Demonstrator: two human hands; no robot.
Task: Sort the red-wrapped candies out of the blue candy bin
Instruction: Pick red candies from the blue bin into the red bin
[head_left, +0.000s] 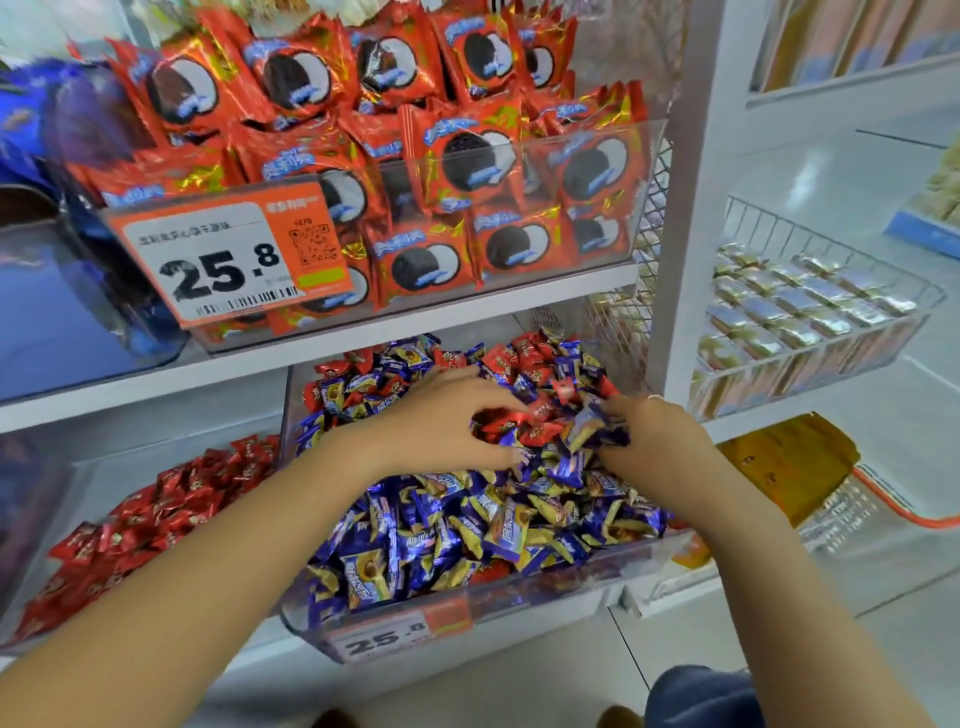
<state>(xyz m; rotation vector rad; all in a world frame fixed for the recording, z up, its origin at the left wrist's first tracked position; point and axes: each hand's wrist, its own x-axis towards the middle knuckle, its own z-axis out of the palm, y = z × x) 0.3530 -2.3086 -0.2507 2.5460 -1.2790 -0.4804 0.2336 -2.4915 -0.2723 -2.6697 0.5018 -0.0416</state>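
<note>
A clear bin (467, 618) on the lower shelf is heaped with blue-and-gold wrapped candies (467, 525). Red-wrapped candies (540, 364) are mixed in toward its back. My left hand (441, 415) reaches into the heap with fingers curled around a cluster of red candies (501, 423). My right hand (660, 441) is just right of it, its fingers pinching blue and red candies (587, 428) in the pile. A ring shows on the right hand.
To the left, a neighbouring bin holds only red-wrapped candies (156, 514). Above, a clear bin of red snack-cake packs (467, 182) carries an orange price tag (234, 254). A wire basket of silver packs (810, 312) stands at right; an orange-rimmed basket (893, 504) sits below it.
</note>
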